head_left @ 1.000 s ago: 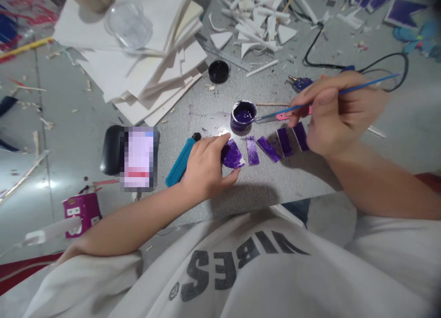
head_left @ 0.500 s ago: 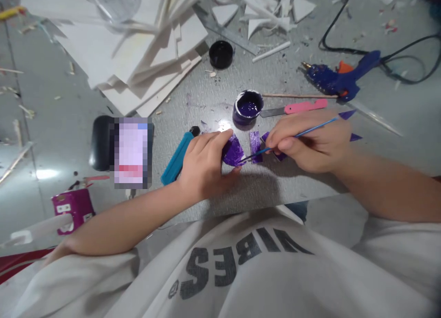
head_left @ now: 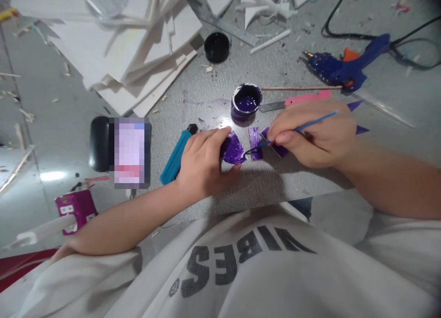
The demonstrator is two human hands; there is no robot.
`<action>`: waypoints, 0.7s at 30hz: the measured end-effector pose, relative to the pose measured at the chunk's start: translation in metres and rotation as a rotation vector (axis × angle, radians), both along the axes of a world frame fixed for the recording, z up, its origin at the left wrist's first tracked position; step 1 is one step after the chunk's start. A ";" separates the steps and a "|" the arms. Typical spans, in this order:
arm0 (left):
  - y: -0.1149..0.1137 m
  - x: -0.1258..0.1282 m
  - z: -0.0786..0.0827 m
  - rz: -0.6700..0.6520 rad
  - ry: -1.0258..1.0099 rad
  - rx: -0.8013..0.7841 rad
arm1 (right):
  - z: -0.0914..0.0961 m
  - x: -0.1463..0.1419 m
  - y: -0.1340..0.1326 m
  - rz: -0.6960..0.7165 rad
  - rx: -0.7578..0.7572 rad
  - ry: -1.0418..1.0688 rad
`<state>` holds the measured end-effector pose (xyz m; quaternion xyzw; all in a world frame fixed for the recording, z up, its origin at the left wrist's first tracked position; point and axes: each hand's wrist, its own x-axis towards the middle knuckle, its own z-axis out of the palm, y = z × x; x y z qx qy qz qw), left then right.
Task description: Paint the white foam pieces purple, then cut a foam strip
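Observation:
My left hand pinches a small purple-painted piece between thumb and fingers, holding it flat on the grey table. My right hand grips a thin blue paintbrush, its tip touching the right edge of that piece. Beside it lie a narrow purple strip and another painted piece, partly under my right fingers. An open pot of purple paint stands just behind them.
A teal cutter and a phone lie left of my left hand. A pink-handled knife, a blue glue gun with its cable, a black lid, stacked white foam boards and offcuts lie further back.
My right hand came down from the paint pot with the brush and set its tip on the piece held by my left hand. The view shifted slightly downward.

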<state>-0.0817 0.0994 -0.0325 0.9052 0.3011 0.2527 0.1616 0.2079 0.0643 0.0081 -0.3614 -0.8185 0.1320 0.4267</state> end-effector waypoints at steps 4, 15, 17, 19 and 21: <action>0.001 0.000 0.001 0.001 0.009 0.013 | -0.002 0.002 0.000 -0.006 -0.087 0.060; 0.001 -0.001 0.002 -0.001 0.022 0.003 | -0.007 0.002 0.002 0.031 -0.085 0.085; 0.001 -0.001 0.002 -0.012 0.017 0.006 | -0.006 0.000 0.002 0.021 -0.071 0.050; 0.001 -0.001 0.002 -0.009 0.033 -0.017 | -0.006 0.000 0.001 -0.047 -0.062 0.045; 0.001 -0.002 0.002 -0.007 0.039 -0.045 | -0.006 0.000 0.000 -0.081 -0.080 0.069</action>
